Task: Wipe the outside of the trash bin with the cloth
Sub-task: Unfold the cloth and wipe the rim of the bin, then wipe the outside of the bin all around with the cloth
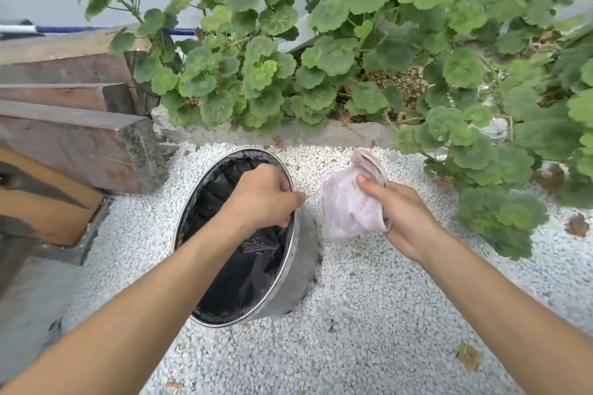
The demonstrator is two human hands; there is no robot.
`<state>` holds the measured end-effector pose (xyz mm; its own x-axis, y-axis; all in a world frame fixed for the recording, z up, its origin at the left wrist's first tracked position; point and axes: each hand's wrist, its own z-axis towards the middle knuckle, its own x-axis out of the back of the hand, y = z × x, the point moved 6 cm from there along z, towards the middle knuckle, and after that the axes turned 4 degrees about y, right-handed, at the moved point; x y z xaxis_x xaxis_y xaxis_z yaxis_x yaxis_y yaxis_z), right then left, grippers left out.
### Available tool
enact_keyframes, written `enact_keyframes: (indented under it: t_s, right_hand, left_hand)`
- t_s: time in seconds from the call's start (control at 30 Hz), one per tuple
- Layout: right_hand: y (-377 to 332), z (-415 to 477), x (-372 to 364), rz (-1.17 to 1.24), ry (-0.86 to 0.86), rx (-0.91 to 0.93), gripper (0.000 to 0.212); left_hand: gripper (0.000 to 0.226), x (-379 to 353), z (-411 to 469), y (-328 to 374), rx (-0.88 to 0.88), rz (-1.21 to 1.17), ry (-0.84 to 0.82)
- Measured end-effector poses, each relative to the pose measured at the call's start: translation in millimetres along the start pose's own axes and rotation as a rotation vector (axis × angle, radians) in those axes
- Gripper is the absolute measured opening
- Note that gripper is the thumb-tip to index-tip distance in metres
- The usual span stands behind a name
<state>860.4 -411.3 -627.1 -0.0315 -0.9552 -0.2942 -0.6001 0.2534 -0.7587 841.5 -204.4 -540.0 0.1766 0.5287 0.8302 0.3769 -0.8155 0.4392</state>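
Note:
A round metal trash bin (300,279) lined with a black bag stands on white gravel, its open top facing me. My left hand (261,197) grips the bin's right rim, fingers curled over the edge into the liner. Just right of the bin, my right hand (402,215) holds a pale pink cloth (348,205) bunched in its fingers. The cloth hangs beside the bin's upper right wall, very close to it; contact is unclear.
Stacked wooden beams (73,134) lie at the left. A concrete-edged planter (288,134) with leafy green plants (369,51) runs along the back and overhangs the right side. White gravel (369,330) covers the ground, with a few dry leaves on it.

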Motion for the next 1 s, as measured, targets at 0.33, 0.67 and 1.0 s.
enact_keyframes:
  t_s: [0.33, 0.67, 1.0]
  right_hand:
    - [-38, -16, -17, 0.149, -0.033, -0.025, 0.025]
    - [-74, -20, -97, -0.336, -0.030, 0.387, 0.023]
    - [-58, -4, -138, -0.996, -0.040, 0.849, 0.040]
  left_hand:
    - [0.029, 85, 7, -43, -0.031, -0.033, -0.171]
    - [0.010, 115, 43, -53, -0.352, 0.254, -0.253]
    - [0.035, 106, 64, -44, -0.430, 0.094, 0.011]
